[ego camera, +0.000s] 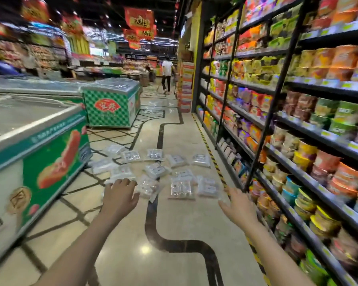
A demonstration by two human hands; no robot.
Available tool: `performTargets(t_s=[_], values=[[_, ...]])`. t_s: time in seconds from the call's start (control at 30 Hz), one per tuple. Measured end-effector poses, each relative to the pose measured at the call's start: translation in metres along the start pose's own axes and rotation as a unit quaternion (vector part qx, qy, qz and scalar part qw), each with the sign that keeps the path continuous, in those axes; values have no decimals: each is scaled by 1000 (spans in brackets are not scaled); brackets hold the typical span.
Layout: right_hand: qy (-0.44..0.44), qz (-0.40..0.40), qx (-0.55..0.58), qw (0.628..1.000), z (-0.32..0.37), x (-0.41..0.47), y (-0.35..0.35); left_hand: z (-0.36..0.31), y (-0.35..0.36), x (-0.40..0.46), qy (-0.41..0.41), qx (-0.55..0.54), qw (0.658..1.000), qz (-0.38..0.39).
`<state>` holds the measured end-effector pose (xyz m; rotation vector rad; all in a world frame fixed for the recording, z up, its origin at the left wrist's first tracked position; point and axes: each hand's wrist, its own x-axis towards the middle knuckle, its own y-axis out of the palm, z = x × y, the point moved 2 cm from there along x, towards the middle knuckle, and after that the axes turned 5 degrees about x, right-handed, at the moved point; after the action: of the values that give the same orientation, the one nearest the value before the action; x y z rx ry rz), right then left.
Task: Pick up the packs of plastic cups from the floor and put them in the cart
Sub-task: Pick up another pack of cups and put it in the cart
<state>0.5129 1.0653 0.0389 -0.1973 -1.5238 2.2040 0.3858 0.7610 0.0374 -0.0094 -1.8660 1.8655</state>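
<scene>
Several clear packs of plastic cups point(181, 188) lie scattered on the shiny aisle floor, some overlapping, from the freezer side to the shelf side. My left hand point(120, 195) reaches forward with fingers straight, palm down, in front of the nearest packs on the left and holding nothing. My right hand point(239, 205) is stretched out too, fingers relaxed and spread, close to a pack at the right edge of the heap point(208, 187), gripping nothing. No cart is in view.
A chest freezer point(35, 153) stands along the left, with a green checkered one point(112, 104) behind it. Tall black shelves of noodle cups and snack bags point(298, 141) line the right. A person point(166, 76) walks far down the aisle.
</scene>
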Motion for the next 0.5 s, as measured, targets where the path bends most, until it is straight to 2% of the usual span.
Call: performTargets(t_s=[0.23,0.5], values=[[-53,30,39,997,106,66,74,104,42,24,-51,11,997,51],[-65,103,70,990,168,157,159,177,113,81,-91,31,995,38]])
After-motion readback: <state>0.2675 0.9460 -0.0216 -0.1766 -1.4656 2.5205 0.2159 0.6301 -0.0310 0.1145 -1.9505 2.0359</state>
